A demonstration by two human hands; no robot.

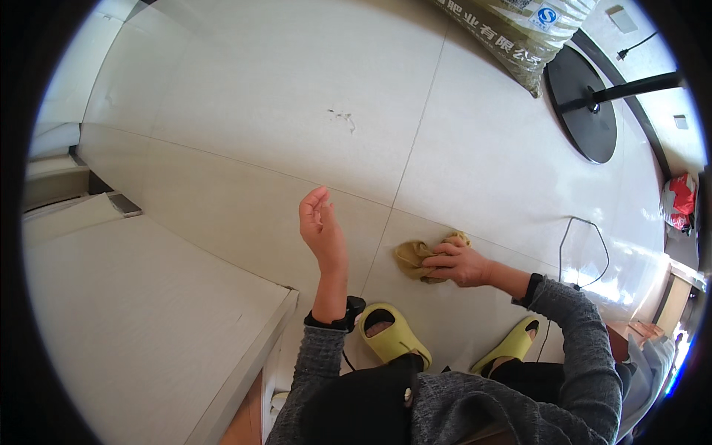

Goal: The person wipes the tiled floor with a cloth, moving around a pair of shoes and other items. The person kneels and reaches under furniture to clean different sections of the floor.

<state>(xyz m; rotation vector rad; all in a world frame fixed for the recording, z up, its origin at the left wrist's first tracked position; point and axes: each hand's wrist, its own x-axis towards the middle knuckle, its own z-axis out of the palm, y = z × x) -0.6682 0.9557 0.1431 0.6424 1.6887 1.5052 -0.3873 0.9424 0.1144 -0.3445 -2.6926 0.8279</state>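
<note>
My right hand presses a crumpled yellow-brown cloth against the pale tiled floor, its fingers spread over the cloth's right part. To the left, my left hand is raised with nothing in it; its fingers curl loosely and the thumb stands a little apart. Farther out, a small patch of dark and whitish bits or marks shows on the tiles. My feet are in yellow-green slippers, on the near side of the cloth.
A white tabletop or cabinet top fills the lower left. A filled woven sack with writing lies at the upper right, near a black round stand base. A thin cable loops across the floor at right.
</note>
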